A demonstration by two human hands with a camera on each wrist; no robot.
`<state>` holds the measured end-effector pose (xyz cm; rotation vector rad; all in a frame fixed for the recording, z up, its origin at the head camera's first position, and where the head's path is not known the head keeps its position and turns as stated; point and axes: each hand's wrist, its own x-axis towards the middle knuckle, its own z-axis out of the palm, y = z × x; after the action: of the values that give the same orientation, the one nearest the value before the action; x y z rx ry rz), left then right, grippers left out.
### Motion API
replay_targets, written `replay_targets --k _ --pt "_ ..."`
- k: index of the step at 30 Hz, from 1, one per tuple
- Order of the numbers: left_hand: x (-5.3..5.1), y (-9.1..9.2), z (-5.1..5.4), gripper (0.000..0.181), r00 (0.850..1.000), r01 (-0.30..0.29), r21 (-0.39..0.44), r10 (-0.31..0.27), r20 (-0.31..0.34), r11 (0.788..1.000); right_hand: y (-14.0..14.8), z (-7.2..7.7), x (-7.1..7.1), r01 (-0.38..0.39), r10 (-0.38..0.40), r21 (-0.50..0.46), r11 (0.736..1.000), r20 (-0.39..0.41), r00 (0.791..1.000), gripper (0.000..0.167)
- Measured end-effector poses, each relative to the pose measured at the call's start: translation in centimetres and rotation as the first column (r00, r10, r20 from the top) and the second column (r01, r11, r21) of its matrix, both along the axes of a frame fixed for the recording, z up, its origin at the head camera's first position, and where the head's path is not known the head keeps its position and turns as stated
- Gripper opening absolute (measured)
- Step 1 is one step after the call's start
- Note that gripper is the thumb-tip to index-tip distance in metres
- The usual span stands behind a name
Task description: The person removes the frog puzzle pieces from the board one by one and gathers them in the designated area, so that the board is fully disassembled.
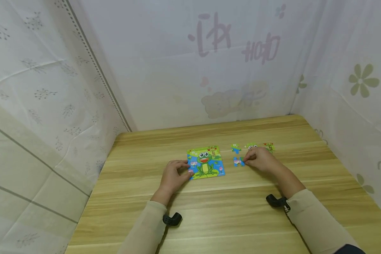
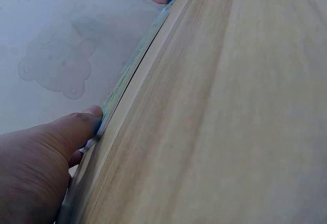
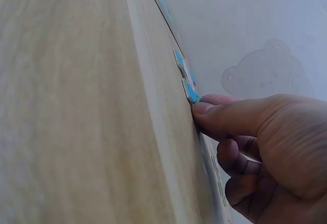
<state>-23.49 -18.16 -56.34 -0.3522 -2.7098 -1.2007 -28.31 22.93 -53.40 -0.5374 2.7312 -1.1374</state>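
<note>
A square frog picture [image 1: 205,163] lies flat on the wooden table, a green frog on blue and green. My left hand [image 1: 173,178] holds its left edge, thumb near the lower left corner and fingers higher up. The left wrist view shows the thumb [image 2: 82,127] against that thin edge. To the right, my right hand [image 1: 259,159] pinches a blue and pink jigsaw piece [image 1: 238,162] between thumb and forefinger. The piece [image 3: 189,81] is low at the table surface in the right wrist view. Behind that hand, frog-face pieces [image 1: 252,145] are partly hidden.
A loose blue and green jigsaw piece [image 1: 236,148] lies just beyond the pinched one. Another piece with a red-fruited tree [image 1: 269,146] is farther right. The wooden table [image 1: 222,211] meets pale printed cloth [image 1: 165,70] at its back and sides.
</note>
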Motion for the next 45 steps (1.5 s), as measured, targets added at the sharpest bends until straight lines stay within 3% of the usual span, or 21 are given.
replay_targets --k 13,28,39,45 --pt "-0.1 0.0 -0.2 0.027 1.0 -0.007 -0.012 0.007 -0.003 1.0 -0.1 0.0 0.1 0.013 -0.013 -0.025 1.0 0.013 1.0 0.003" --pt "0.0 -0.1 -0.1 0.028 1.0 -0.002 -0.021 0.002 -0.007 1.0 -0.8 0.7 0.3 0.046 -0.044 -0.055 0.997 0.033 0.998 0.015" --pt "-0.1 0.0 -0.2 0.028 1.0 -0.007 -0.016 0.006 -0.007 1.0 -4.9 1.5 0.0 -0.021 0.029 -0.128 0.992 0.062 0.998 0.028" --pt "-0.1 0.0 -0.3 0.027 1.0 -0.006 -0.015 0.005 -0.005 1.0 -8.0 1.5 -0.3 -0.074 0.08 -0.119 0.99 0.047 0.996 0.031"
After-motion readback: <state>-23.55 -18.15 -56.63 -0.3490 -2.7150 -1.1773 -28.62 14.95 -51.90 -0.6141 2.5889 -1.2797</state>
